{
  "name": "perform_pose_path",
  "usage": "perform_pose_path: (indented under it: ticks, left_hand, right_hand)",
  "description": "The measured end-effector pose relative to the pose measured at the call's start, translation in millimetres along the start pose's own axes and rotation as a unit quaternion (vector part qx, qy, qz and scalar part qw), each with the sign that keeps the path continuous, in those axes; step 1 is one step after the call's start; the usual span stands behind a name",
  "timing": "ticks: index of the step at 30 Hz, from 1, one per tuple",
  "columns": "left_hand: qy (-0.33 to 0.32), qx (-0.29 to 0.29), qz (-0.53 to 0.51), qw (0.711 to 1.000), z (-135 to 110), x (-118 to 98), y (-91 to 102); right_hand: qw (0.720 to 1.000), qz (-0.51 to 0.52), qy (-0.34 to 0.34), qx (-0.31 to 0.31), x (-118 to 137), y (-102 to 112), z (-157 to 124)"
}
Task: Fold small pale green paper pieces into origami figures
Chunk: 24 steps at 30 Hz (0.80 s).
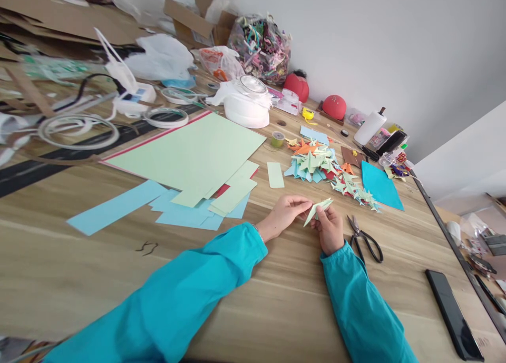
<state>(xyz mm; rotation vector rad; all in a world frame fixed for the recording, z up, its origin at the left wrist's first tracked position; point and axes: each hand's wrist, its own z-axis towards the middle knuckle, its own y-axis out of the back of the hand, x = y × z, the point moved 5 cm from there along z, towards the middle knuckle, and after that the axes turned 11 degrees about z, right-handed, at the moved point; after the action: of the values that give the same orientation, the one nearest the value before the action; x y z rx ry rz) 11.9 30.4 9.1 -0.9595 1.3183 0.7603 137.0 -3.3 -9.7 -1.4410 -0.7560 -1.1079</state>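
1. Right hand [329, 227]: was pinched on the folded paper [318, 210], just lower right of frame centre.
2. Left hand [288, 211]: fingertips met its left edge; clamping could not be told.
3. Scissors [358, 233]: lay further right.

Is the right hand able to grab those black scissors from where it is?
Probably yes: the scissors lie just beside the right hand, with nothing visible in between. It's holding folded green paper, though, so it may need to let go first.
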Motion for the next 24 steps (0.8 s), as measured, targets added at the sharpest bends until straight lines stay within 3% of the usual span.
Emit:
perform_pose_path:
  ticks: [16, 24]
  left_hand:
    - [-0.012, 0.021, 0.007, 1.0, 0.8, 0.1, -2.0]
    - [-0.03, -0.002, 0.051, 0.998, 0.0, -1.5, 0.9]
  right_hand:
    - [1.0, 0.004, -0.005, 0.009, -0.8, 0.1, 0.2]
    - [1.0, 0.014, -0.006, -0.006, -0.4, 0.4, -0.9]
